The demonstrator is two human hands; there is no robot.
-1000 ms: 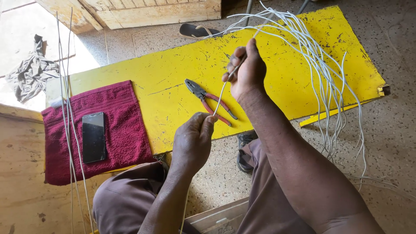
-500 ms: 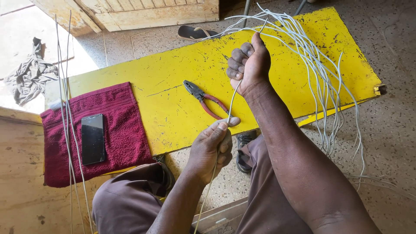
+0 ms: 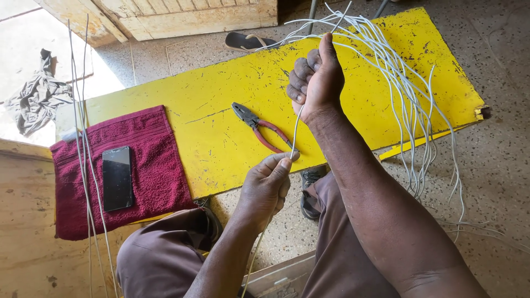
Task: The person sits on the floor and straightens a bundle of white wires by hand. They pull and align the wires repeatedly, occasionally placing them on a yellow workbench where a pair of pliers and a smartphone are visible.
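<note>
Right hand [image 3: 316, 80] moved farther, fist clenched round wire [image 3: 295, 128]; my left hand [image 3: 266, 185] pinches wire's near end, thumb to forefinger.

A single head-worn camera is looking steeply down from above the person's lap, facing forward toward 12 o'clock across the yellow board [image 3: 221, 110]. It is sitting close, with the right hand [image 3: 316, 77] appearing near 12 o'clock and the left hand [image 3: 268, 185] at centre. No second view is sharing the scene.
</note>
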